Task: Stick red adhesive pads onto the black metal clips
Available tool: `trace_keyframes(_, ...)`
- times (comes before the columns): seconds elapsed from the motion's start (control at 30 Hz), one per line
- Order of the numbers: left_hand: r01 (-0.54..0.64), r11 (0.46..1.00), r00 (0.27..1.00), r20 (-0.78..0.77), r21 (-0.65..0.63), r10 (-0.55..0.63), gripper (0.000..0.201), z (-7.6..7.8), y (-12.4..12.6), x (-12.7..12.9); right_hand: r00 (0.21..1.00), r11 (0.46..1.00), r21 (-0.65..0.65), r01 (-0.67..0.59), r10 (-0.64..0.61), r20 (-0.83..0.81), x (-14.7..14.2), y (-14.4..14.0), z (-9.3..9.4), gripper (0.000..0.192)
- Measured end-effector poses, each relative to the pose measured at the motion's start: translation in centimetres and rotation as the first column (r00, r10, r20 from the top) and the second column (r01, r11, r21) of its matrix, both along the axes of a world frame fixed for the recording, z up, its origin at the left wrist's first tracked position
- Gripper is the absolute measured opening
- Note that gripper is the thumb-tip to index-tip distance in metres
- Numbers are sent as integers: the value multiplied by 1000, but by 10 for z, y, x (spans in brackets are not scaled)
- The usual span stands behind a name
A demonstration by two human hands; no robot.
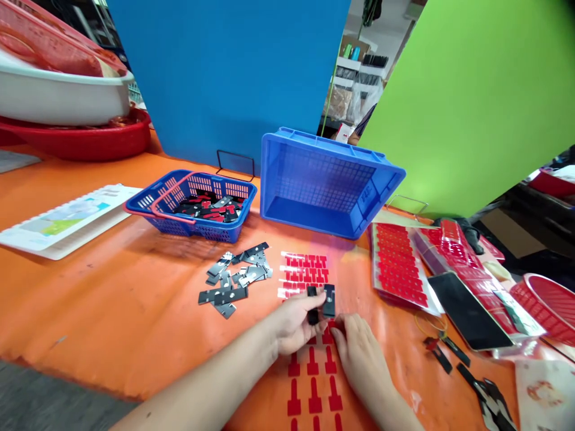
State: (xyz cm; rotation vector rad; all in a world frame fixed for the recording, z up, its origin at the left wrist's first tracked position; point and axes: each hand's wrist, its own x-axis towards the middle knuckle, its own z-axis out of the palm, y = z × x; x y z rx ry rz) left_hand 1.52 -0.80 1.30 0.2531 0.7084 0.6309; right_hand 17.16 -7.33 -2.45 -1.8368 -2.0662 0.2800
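Nearest on the orange table (112,311): left hand (294,323) gripping a small black plate (328,300), right hand (359,353) pressed closed on the red sticker sheet (313,383). Beyond, loose metal plates (236,275); farther, blue basket (197,206), blue crate (326,179).

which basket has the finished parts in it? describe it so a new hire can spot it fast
Start at the blue partition behind the orange table. At its foot, left of the big empty blue crate, sits a low blue mesh basket. Unlike the crate, it has a pink handle and holds a jumble of black, grey and red pieces.
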Motion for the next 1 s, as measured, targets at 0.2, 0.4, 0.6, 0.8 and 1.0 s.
trace_keyframes(0.2, -15, 996, 999, -45, 84, 18, 15, -6, 0, 1, 998, 1000, -2, 22, -22, -52, 2, 4, -4, 7)
trace_keyframes(0.4, -54, 992, 992, -111, 111, 66, 20, -15, 1, 4, 997, 991, 113, -65, 60, 48, 2, -2, -2, 11)
trace_keyframes(0.6, -45, 992, 979, -191, 117, 67, 16, -12, 0, 7, 986, 941, 329, -80, 123, -113, 18, -14, 11, 8)
trace_keyframes(0.8, 88, 976, 993, -100, 200, -69, 21, -13, -3, 1, 673, 977, 80, 196, -75, -736, 4, 17, 42, 11)
trace_keyframes(1.0, 46, 976, 998, 29, 215, -53, 21, -10, -2, -3, 283, 992, -121, -42, -104, -953, -30, 48, 46, 12)
